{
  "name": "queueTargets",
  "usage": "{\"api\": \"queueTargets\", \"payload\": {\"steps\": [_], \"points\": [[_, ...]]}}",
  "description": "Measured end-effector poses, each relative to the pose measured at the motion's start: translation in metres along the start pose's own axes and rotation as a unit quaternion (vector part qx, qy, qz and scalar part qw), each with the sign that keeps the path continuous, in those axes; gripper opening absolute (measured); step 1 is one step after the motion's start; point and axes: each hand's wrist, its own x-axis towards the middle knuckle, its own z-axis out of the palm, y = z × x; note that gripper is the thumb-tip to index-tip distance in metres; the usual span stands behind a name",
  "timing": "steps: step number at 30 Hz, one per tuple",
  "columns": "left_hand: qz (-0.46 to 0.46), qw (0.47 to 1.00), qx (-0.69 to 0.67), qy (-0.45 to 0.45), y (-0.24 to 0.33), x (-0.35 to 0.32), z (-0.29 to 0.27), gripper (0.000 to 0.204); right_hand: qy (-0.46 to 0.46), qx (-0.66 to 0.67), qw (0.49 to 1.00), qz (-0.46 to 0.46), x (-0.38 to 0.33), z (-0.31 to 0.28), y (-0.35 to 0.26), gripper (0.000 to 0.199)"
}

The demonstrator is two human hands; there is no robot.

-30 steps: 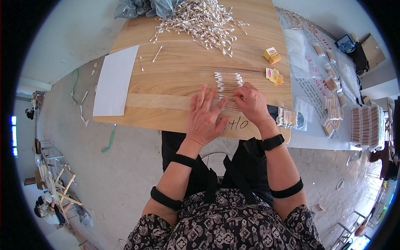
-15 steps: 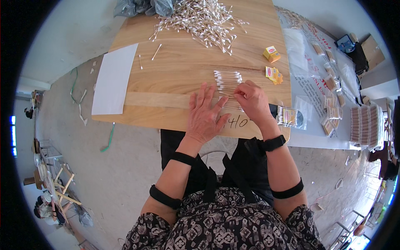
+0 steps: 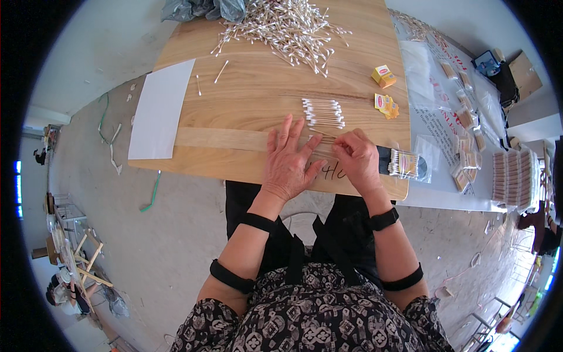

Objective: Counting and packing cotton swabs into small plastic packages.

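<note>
My left hand [image 3: 286, 159] lies flat on the wooden table [image 3: 234, 111], fingers spread, its index finger and thumb beside a few loose cotton swabs [image 3: 321, 148]. Across from it, my right hand [image 3: 359, 158] is closed in a pinch, with a swab's thin stick running to its fingertips. The fingers partly cover the swabs there. Just beyond both hands lies a neat row of cotton swabs [image 3: 324, 112], side by side with white tips at both ends. Handwritten marks on the tabletop are partly covered by my right hand.
A large swab heap [image 3: 287, 35] and grey plastic bag [image 3: 205, 9] are at the far edge. White paper [image 3: 161, 111] lies left; small yellow boxes [image 3: 383, 76] and yellow cards [image 3: 386, 105] right. A swab pack [image 3: 403, 163] sits by the right edge, near bagged packs [image 3: 466, 117].
My right hand has moved toward me, away from the neat row, so more of the row's right end shows. My left hand has stayed in place.
</note>
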Motion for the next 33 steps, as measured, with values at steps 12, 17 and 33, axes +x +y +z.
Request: {"api": "queueTargets", "payload": {"steps": [12, 17, 33], "points": [[0.005, 1.000, 0.024, -0.004, 0.000, -0.001, 0.001, 0.052, -0.042, -0.058, 0.997, -0.020, 0.018, 0.000, 0.005, 0.007], [0.003, 0.999, 0.029, -0.021, 0.000, 0.000, 0.000, 0.051, 0.005, 0.009, 1.000, 0.025, 0.024, 0.004, 0.008, 0.007], [0.003, 1.000, 0.021, -0.016, -0.001, -0.001, 0.000, 0.050, 0.035, -0.059, 0.997, -0.038, 0.039, 0.012, 0.010, 0.007]]}}
